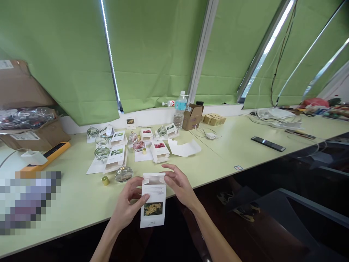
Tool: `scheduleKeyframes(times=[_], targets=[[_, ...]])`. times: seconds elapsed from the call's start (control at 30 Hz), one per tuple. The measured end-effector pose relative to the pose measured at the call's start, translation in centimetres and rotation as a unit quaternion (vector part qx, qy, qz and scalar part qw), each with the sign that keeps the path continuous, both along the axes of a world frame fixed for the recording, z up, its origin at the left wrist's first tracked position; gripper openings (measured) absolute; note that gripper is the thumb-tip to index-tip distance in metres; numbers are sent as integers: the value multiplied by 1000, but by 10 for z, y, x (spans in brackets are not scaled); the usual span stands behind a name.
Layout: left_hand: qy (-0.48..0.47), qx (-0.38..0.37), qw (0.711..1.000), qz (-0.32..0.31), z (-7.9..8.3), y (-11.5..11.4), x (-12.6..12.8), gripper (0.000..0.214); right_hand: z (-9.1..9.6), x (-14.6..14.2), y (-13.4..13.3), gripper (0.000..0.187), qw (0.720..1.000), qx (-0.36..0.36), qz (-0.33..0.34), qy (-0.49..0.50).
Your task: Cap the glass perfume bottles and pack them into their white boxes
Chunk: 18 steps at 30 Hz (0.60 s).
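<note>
Head view: one white carton, held at the near edge of the bench. Left hand grasped its side, thumb across the front, seemingly to steady it; right hand met the top right corner, perhaps bracing the opening (pinch or mere touch, could not tell). Top was open; yellow-flower picture adorned the front.

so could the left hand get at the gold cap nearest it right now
Probably yes: nothing seems to stand between the left hand and that gold cap, but the hand would likely need to release the white box.
</note>
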<state>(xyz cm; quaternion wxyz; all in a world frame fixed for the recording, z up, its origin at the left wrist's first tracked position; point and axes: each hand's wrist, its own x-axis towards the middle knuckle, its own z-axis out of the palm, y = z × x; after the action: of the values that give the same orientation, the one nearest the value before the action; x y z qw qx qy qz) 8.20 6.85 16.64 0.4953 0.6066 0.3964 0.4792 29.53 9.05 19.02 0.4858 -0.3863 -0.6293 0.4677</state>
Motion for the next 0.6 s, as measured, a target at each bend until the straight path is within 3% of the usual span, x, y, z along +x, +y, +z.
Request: scheduleKeyframes(times=[0.3,0.5,0.6], targets=[[-17,-10,1000,3,-3,1,1,45,4,-7,-4,34,999,15,3,-39],[0,-6,1000,-7,-4,1,-2,66,1,-7,-3,28,999,4,-9,-48],[17,9,1000,2,-7,1,-2,61,0,-7,-3,25,999,7,-3,-46]])
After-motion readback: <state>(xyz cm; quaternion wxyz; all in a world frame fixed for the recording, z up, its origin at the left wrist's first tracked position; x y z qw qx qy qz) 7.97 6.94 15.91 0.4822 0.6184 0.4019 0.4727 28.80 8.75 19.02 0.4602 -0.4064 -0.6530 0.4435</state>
